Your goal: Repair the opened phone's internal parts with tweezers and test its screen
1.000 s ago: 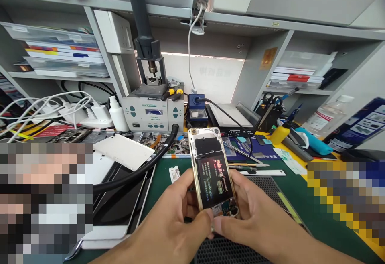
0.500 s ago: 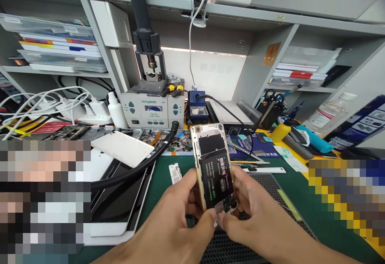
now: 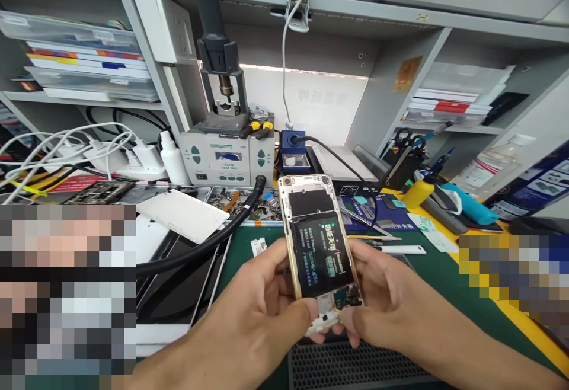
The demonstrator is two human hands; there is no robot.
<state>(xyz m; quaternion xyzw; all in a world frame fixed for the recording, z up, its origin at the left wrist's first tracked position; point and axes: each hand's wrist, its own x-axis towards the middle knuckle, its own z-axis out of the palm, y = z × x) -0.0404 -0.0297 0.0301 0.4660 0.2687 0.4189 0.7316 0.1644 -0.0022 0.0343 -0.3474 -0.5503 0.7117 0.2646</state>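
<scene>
A smartphone with its back cover off [image 3: 311,203] is held up between both hands, tilted so that its inside faces me. Its black battery [image 3: 317,253] with printed lettering fills the middle, and part of a circuit board shows near the lower end. My left hand [image 3: 271,295] is closed around the phone's left edge, thumb at the lower left corner. On the other side, my right hand [image 3: 377,289] grips the right edge, its thumb at the lower right corner by a white piece [image 3: 323,322] at the phone's bottom. Some fingers are hidden behind the phone.
A hot-air station [image 3: 226,156] stands behind, its black hose [image 3: 208,248] crossing the left side. A white panel [image 3: 183,215] lies over tablet-like devices at left. Beneath the hands is a black perforated mat [image 3: 355,366]. A small white part [image 3: 258,246] lies left of the phone.
The phone has moved slightly down and its lower end has swung to the right. Both thumbs have spread apart along the bottom edge, exposing more of the white piece.
</scene>
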